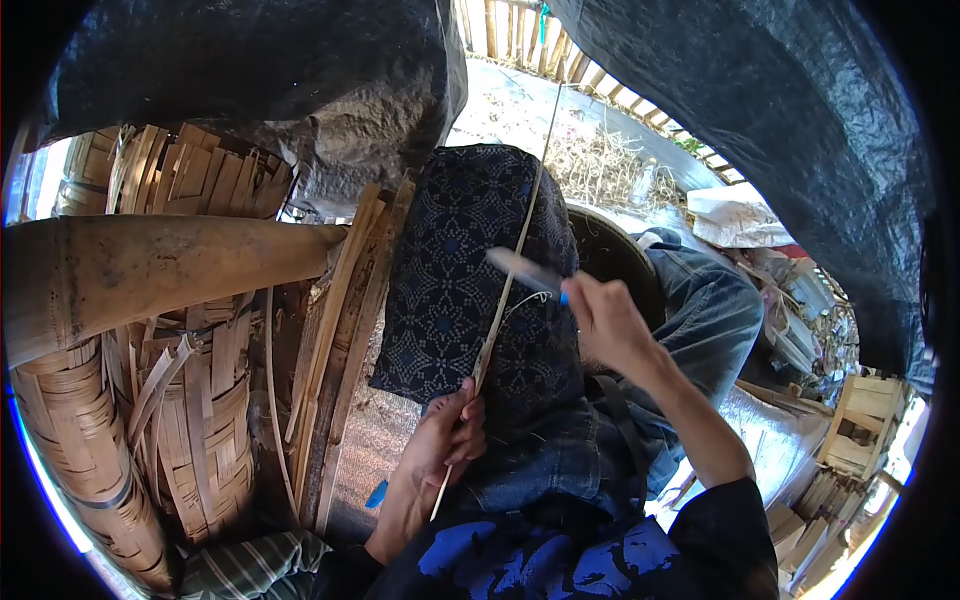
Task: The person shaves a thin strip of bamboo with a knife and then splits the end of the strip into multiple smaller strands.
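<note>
My left hand (pixel 452 432) is closed around the lower part of a long thin bamboo strip (pixel 512 275), which slants up and away over my lap. In my right hand (pixel 612 318) is a knife (pixel 525 270) with a blue part at its handle; its blade, blurred by motion, lies across the strip. A thin curled shaving (pixel 530 297) hangs near the blade. Under the strip, a dark patterned cloth (pixel 450 250) covers my leg.
Woven bamboo baskets (pixel 200 430) and a thick bamboo pole (pixel 170 275) are at the left, beside upright wooden slats (pixel 345 330). Dark tarps (pixel 780 130) hang overhead. Shavings (pixel 590 155) lie on the ground ahead; a wooden frame (pixel 865 425) is at the right.
</note>
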The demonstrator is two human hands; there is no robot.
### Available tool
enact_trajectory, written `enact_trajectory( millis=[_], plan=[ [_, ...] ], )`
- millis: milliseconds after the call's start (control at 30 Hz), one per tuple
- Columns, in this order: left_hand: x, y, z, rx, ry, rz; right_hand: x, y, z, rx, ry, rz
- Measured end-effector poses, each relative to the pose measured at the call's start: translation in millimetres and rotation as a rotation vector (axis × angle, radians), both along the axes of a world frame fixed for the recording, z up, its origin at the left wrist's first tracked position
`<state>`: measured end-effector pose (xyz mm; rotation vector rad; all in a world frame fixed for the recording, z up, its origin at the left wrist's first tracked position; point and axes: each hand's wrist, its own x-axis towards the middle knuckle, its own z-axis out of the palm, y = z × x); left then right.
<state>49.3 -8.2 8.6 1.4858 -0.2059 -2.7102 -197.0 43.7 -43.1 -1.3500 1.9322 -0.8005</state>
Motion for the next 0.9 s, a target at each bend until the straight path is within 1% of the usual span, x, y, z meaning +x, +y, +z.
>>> enact_trajectory(
  millis=[33, 67, 133, 167, 200, 300, 367, 400, 467, 533, 567, 600, 667, 700, 767, 800, 867, 900],
  plan=[
    [0, 1, -1, -0.002, 0.014, -0.005, -4, -3, 0, 0.026, 0.064, -0.094],
    [0, 1, -1, 0.0, 0.015, -0.012, -2, -1, 0, 0.029, 0.065, -0.101],
    [-1, -2, -1, -0.005, 0.003, 0.002, 4, 1, -3, 0.068, -0.132, -0.007],
    [-1, -2, 0, -0.006, 0.003, 0.011, 17, 7, -5, -0.102, -0.109, 0.071],
    [-1, -2, 0, -0.007, -0.005, 0.008, 23, 15, 4, -0.051, -0.071, 0.165],
    [-2, -1, -2, -0.015, 0.007, 0.006, 25, 21, 7, -0.044, -0.09, 0.196],
    [-1, 1, -2, -0.019, 0.015, -0.001, 14, 8, 8, -0.027, -0.188, 0.007],
    [-1, 2, -2, -0.023, 0.016, -0.007, 6, 4, 2, 0.063, -0.119, -0.078],
    [-3, -1, -2, -0.037, 0.016, -0.007, 8, 3, 4, 0.059, -0.09, -0.05],
    [-6, -2, -1, -0.057, 0.011, 0.003, 31, 21, -1, -0.148, 0.009, 0.183],
    [-7, 0, -1, -0.056, 0.014, 0.006, 32, 28, 2, 0.02, -0.155, 0.166],
    [-7, 2, -1, -0.067, 0.011, -0.006, 27, 28, 7, 0.022, -0.148, 0.167],
    [-8, 3, -1, -0.081, 0.004, -0.016, 17, 25, 14, 0.331, -0.414, 0.157],
    [-9, 2, 0, -0.094, 0.002, -0.023, 12, 22, 15, 0.327, -0.417, 0.157],
    [-9, 4, 1, -0.103, -0.001, -0.03, 2, 19, 17, 0.675, -0.843, 0.138],
    [-9, 4, 0, -0.124, 0.006, -0.034, 1, 20, 16, 0.672, -0.841, 0.144],
    [-10, 6, -2, -0.145, 0.017, -0.038, 0, 27, 13, 0.54, -0.834, 0.122],
    [-12, 7, -3, -0.175, 0.001, -0.037, 0, 32, 13, 0.538, -0.829, 0.125]
  ],
)
